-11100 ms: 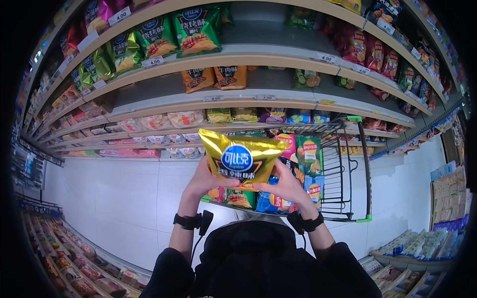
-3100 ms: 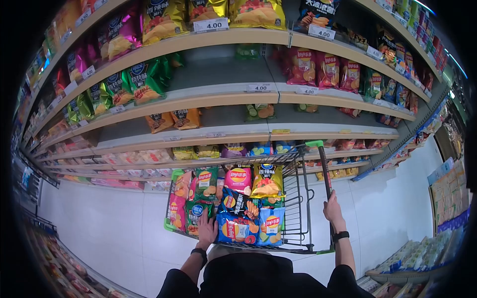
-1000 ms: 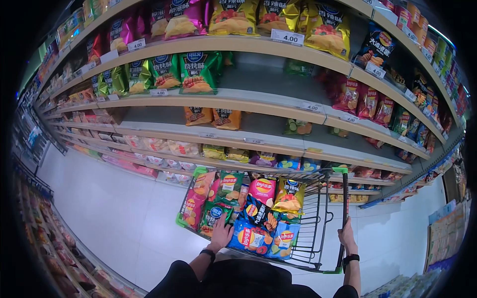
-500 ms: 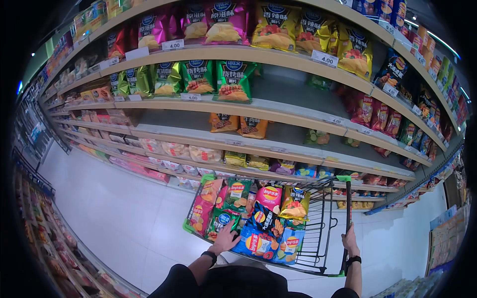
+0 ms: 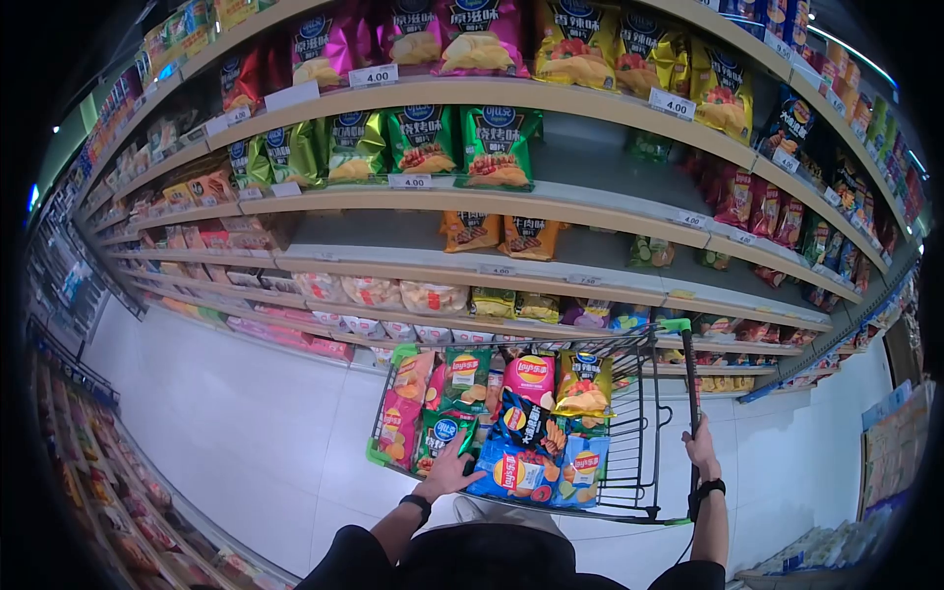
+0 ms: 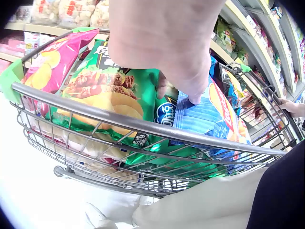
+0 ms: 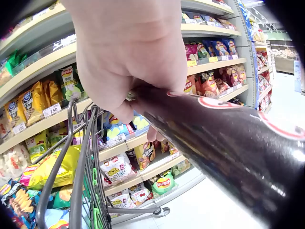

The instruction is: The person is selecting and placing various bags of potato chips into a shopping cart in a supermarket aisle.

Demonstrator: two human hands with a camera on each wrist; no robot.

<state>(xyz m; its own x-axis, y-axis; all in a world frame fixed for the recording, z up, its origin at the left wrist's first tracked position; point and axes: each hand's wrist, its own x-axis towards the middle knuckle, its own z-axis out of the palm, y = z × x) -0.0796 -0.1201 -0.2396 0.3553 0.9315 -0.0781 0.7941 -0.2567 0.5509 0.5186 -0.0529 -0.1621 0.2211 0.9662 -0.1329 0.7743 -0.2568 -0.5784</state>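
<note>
In the head view a wire shopping cart (image 5: 644,447) with green corners stands before me, packed with chip bags. My left hand (image 5: 447,475) rests over its near side, fingers on a green chip bag (image 5: 440,433) and thumb side by a blue Lay's bag (image 5: 516,470). The left wrist view shows this hand above the green bag (image 6: 102,93), just inside the cart's rim (image 6: 143,125). My right hand (image 5: 701,449) grips the dark cart handle (image 7: 214,138), fingers wrapped round it. A gold chip bag (image 5: 584,385), a pink one (image 5: 531,374) and a black one (image 5: 531,425) lie in the cart.
Long shelves of chip bags with price tags (image 5: 673,104) run along the far side, close beyond the cart. Another row of shelves (image 5: 118,492) lies at lower left. Pale tiled floor (image 5: 246,413) stretches left of the cart; stacked goods (image 5: 897,452) stand at right.
Both hands held the gold bag 11 seconds ago; it now lies in the cart. Over the last seconds the cart shifts left along the shelves, left hand on the bags, right hand gripping the handle.
</note>
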